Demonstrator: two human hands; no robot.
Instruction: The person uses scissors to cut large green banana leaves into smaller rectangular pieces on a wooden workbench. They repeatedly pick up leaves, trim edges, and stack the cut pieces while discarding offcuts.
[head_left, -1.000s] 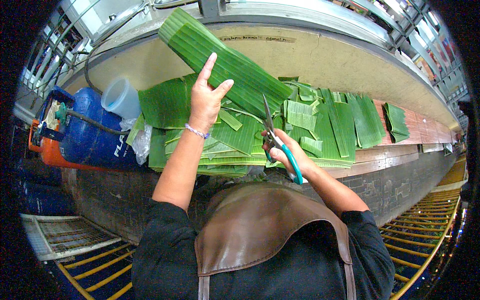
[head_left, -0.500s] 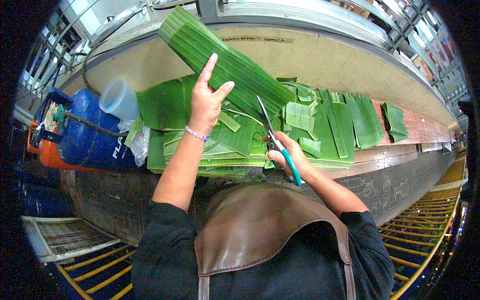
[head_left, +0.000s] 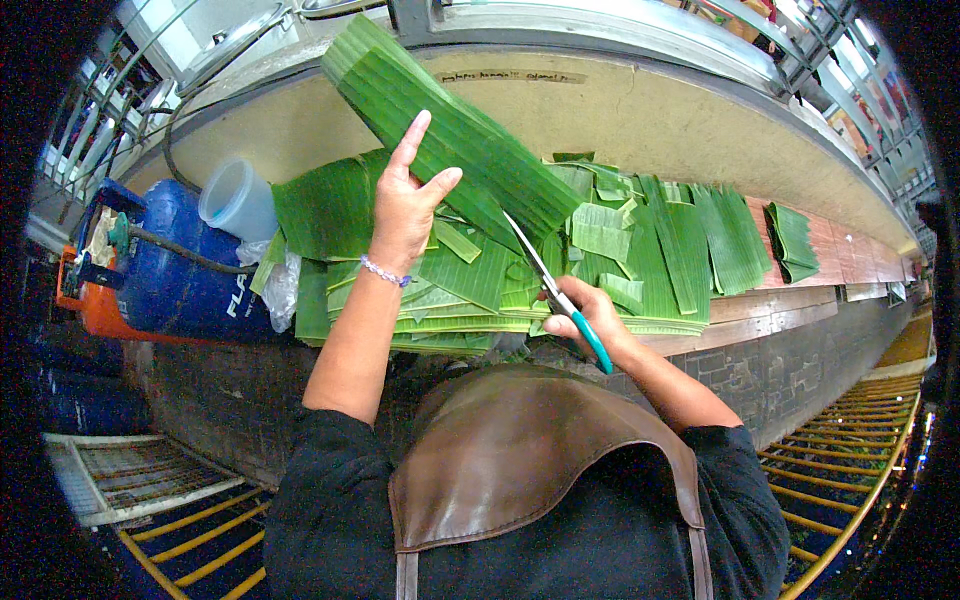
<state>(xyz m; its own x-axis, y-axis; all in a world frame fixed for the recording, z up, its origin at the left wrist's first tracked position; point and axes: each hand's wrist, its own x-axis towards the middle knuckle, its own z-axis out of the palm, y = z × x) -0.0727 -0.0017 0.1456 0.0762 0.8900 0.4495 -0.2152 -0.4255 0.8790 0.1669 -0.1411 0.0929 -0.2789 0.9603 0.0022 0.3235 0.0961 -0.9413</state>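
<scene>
Near the far wall, my left hand point(head_left: 408, 205) grips a long, folded or stacked banana leaf piece point(head_left: 450, 120) from below, with index finger and thumb stretched along it. The leaf slants from upper left down to the right. My right hand point(head_left: 590, 315) is closed around scissors point(head_left: 592, 343) with a teal handle. Their blades look nearly together, and the tips are at the leaf's lower edge. Beneath both hands lies a broad pile of cut banana leaves point(head_left: 460, 275), with loose strips and scraps on top.
At the left stand a blue gas cylinder point(head_left: 185, 255), a translucent plastic tub point(head_left: 238, 200) and a crumpled clear bag point(head_left: 280, 290). A folded leaf bundle point(head_left: 792, 243) lies on the wooden bench point(head_left: 845, 250) at right. Behind runs a cream wall point(head_left: 660, 115); yellow railings point(head_left: 840, 470) flank me.
The scissor blades have come closer together at the leaf's lower edge. My left hand and the leaf have shifted slightly left; my right hand has moved slightly right and down.
</scene>
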